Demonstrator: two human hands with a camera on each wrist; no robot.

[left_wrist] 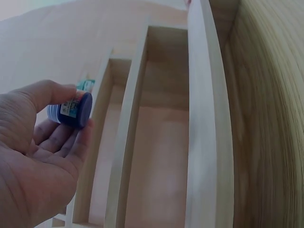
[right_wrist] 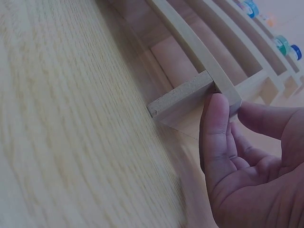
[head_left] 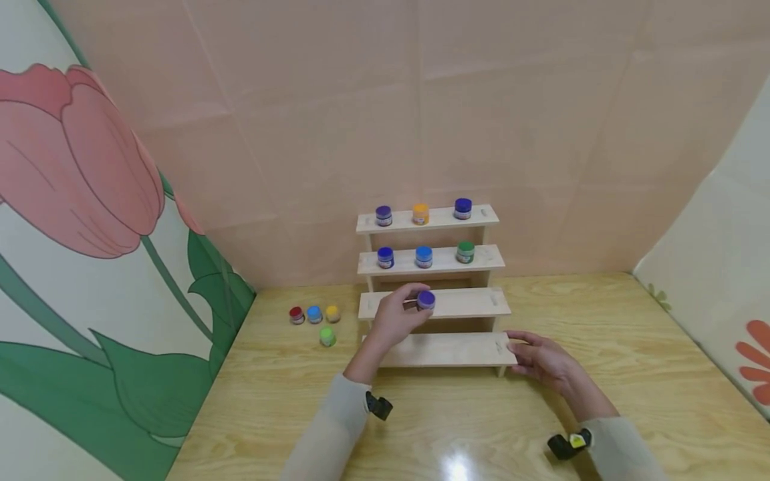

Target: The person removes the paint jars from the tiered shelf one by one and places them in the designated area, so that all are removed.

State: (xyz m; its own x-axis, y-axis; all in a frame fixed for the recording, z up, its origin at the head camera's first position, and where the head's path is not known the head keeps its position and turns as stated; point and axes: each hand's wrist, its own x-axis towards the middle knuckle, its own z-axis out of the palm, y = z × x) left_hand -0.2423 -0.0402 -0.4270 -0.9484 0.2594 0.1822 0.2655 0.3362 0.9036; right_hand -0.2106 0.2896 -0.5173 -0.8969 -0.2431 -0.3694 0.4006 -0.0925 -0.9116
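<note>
So the left hand (head_left: pixel 394 317) has a purple-lidded jar (head_left: pixel 426 300) pinched between thumb and fingers, closed only as far as the jar lets it. That jar is over by the third shelf down (head_left: pixel 472 304) of a four-step wooden stand, but I can't tell if it's touching the wood. Off to the right of that grip and a bit nearer, the right hand (head_left: pixel 544 361) pinches the right end of the lowest shelf (head_left: pixel 448 350), thumb and fingers close together around the board's corner.

Just behind and above the held jar, the second shelf has a dark blue jar (head_left: pixel 386 258), a light blue jar (head_left: pixel 424 257) and a green jar (head_left: pixel 465 252). One step further up from the grip sit another purple jar (head_left: pixel 383 216), an orange jar (head_left: pixel 420 214) and a navy jar (head_left: pixel 462 209). Left of the left hand, on the table (head_left: pixel 240 414), there's a red jar (head_left: pixel 297 316), a small blue jar (head_left: pixel 315 314) and a yellow jar (head_left: pixel 333 314) in a row, with a lime green jar (head_left: pixel 327 337) just nearer.
</note>
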